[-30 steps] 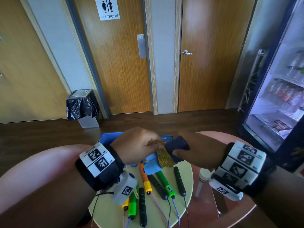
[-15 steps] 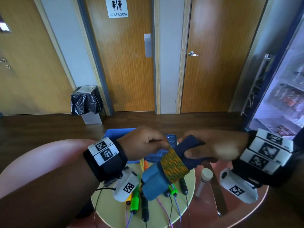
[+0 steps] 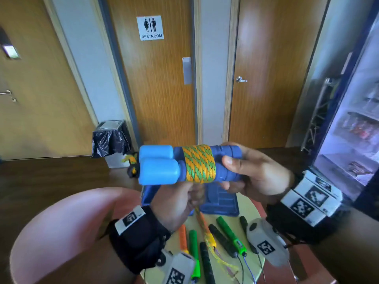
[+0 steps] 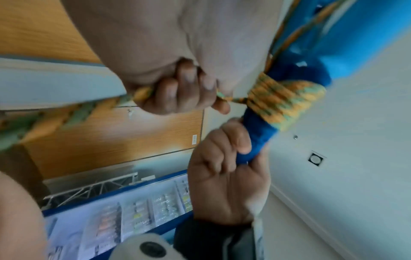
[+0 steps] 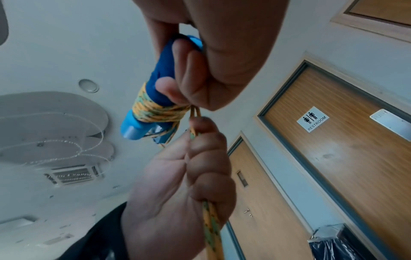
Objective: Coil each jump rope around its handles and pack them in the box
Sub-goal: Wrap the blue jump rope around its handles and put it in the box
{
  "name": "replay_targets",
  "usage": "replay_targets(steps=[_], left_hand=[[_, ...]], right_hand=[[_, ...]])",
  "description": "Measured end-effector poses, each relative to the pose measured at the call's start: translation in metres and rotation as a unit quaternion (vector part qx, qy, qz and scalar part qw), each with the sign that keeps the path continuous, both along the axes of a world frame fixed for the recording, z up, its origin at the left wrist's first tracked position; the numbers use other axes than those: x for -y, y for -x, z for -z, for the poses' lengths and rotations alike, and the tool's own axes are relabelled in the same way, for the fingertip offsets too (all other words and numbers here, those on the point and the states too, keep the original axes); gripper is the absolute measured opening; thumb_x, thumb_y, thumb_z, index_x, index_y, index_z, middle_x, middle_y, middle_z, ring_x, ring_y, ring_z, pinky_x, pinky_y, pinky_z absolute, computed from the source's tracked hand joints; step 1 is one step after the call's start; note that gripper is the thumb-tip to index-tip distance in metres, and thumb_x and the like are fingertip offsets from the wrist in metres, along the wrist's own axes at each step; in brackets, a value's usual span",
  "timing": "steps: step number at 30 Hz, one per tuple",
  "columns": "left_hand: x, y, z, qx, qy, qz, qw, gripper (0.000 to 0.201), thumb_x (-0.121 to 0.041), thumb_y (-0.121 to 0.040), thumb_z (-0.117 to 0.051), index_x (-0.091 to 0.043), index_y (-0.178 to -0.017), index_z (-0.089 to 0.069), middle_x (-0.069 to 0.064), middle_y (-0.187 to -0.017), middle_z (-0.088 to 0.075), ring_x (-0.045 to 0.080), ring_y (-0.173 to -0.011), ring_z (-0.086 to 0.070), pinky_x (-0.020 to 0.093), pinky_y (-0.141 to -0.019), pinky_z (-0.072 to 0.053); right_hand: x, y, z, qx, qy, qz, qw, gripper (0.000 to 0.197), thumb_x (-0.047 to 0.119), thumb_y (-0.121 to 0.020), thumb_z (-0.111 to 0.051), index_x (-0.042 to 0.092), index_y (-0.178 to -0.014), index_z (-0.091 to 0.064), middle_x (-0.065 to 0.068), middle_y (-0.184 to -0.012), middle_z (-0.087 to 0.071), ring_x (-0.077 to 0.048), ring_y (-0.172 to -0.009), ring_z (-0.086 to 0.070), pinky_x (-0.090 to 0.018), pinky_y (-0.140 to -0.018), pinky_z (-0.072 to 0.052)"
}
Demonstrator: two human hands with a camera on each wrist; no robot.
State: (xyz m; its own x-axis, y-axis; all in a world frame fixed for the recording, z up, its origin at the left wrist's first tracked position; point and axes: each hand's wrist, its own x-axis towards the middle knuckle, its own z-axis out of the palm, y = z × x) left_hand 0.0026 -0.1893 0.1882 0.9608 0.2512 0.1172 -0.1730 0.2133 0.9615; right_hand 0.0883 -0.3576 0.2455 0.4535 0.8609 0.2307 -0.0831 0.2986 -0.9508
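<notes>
A pair of blue jump-rope handles [image 3: 162,165] lies side by side in the air above the table, with orange-and-green rope [image 3: 199,163] coiled round their middle. My right hand [image 3: 242,173] grips the dark blue ends of the handles [image 4: 253,139]. Below the coil, my left hand [image 3: 184,199] is fisted round the loose doubled strand of the same rope [image 5: 211,227], which runs down out of the fist. The blue box [image 3: 221,199] sits on the table behind my hands, mostly hidden.
Several other jump-rope handles, orange [image 3: 182,234], green [image 3: 229,232] and black [image 3: 205,261], lie on the round yellow-green table [image 3: 252,206]. A black-bagged bin [image 3: 110,138] stands by the wooden doors. A glass-fronted fridge [image 3: 352,130] is at the right.
Both hands have lifted the wrapped handles up from just above the table and turned them level. My left hand has dropped from the top of the coil to below it, gripping the loose strand.
</notes>
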Motion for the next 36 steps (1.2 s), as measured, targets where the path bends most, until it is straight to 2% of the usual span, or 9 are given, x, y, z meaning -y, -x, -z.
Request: replay_targets(steps=[2,7,15,21,23,26,30,34,36], left_hand=[[-0.003,0.011,-0.002,0.005,-0.021,-0.010,1.000,0.030,-0.027,-0.079,-0.055,-0.023,-0.055,-0.038,-0.008,-0.049,-0.029,0.010,-0.043,-0.022,0.023,-0.044,-0.023],[-0.044,0.037,-0.004,0.012,-0.151,-0.123,0.981,0.029,-0.023,-0.102,-0.046,-0.024,-0.076,-0.057,-0.008,-0.071,-0.062,0.003,-0.065,-0.056,0.020,-0.066,-0.045],[-0.071,0.051,0.004,0.039,-0.215,-0.107,0.970,0.038,-0.021,-0.105,-0.043,-0.027,-0.073,-0.062,-0.001,-0.048,-0.049,0.012,-0.048,-0.046,0.021,-0.052,-0.038],[-0.072,0.045,0.014,-0.026,-0.241,-0.051,0.969,0.035,-0.019,-0.104,-0.045,-0.024,-0.073,-0.061,-0.005,-0.049,-0.046,0.017,-0.048,-0.044,0.032,-0.052,-0.037],[-0.069,0.043,0.007,-0.033,-0.279,-0.039,0.959,0.031,-0.024,-0.103,-0.047,-0.019,-0.076,-0.061,-0.010,-0.046,-0.045,0.006,-0.044,-0.041,0.027,-0.051,-0.032],[-0.061,0.035,-0.002,-0.042,-0.348,-0.026,0.936,0.026,-0.022,-0.102,-0.049,-0.015,-0.083,-0.064,-0.015,-0.045,-0.047,-0.001,-0.044,-0.041,0.016,-0.048,-0.029],[-0.047,0.020,-0.005,-0.034,-0.472,0.002,0.881,0.020,-0.031,-0.098,-0.054,-0.021,-0.082,-0.062,-0.010,-0.056,-0.050,0.004,-0.051,-0.044,0.029,-0.054,-0.037],[-0.028,-0.006,-0.013,0.022,-0.708,0.003,0.706,0.021,-0.041,-0.095,-0.053,-0.022,-0.091,-0.062,-0.002,-0.080,-0.065,0.014,-0.078,-0.061,0.036,-0.063,-0.043],[-0.016,-0.020,-0.017,0.078,-0.745,0.016,0.662,0.016,-0.040,-0.097,-0.053,-0.029,-0.101,-0.063,-0.004,-0.091,-0.068,0.016,-0.087,-0.062,0.031,-0.061,-0.035]], right_hand=[[-0.025,0.013,0.002,-0.006,-0.014,0.057,0.998,0.050,0.041,-0.074,-0.081,0.007,-0.102,-0.058,-0.017,-0.066,-0.052,-0.019,-0.052,-0.044,-0.028,-0.052,-0.018],[-0.084,0.046,0.008,-0.004,-0.020,0.170,0.985,0.021,0.027,-0.083,-0.061,0.009,-0.092,-0.054,-0.012,-0.059,-0.055,-0.022,-0.057,-0.040,-0.024,-0.045,-0.028],[-0.131,0.060,0.024,-0.013,0.017,0.375,0.927,0.016,0.016,-0.099,-0.056,0.000,-0.101,-0.055,-0.016,-0.069,-0.057,-0.022,-0.056,-0.055,-0.033,-0.054,-0.045],[-0.120,0.037,0.041,0.126,0.106,0.463,0.871,0.013,0.018,-0.095,-0.063,0.008,-0.097,-0.056,-0.013,-0.079,-0.063,-0.016,-0.065,-0.059,-0.033,-0.063,-0.052],[-0.112,0.032,0.045,0.190,0.138,0.466,0.853,0.015,0.026,-0.092,-0.065,0.016,-0.095,-0.055,-0.005,-0.080,-0.065,-0.017,-0.070,-0.062,-0.039,-0.068,-0.053],[-0.089,0.020,0.045,0.278,0.210,0.451,0.822,0.017,0.030,-0.092,-0.065,0.024,-0.096,-0.049,0.008,-0.074,-0.060,-0.007,-0.066,-0.057,-0.027,-0.060,-0.040],[-0.050,0.008,0.037,0.418,0.317,0.363,0.770,0.025,0.038,-0.094,-0.059,0.023,-0.101,-0.040,0.001,-0.078,-0.062,-0.027,-0.074,-0.063,-0.036,-0.061,-0.045],[-0.012,-0.009,0.038,0.494,0.421,0.260,0.715,0.024,0.039,-0.096,-0.054,0.022,-0.105,-0.039,-0.002,-0.085,-0.062,-0.027,-0.076,-0.063,-0.038,-0.067,-0.052],[0.008,-0.027,0.040,0.468,0.454,0.206,0.730,0.020,0.037,-0.093,-0.059,0.020,-0.096,-0.047,-0.001,-0.084,-0.058,-0.023,-0.079,-0.060,-0.036,-0.072,-0.050]])
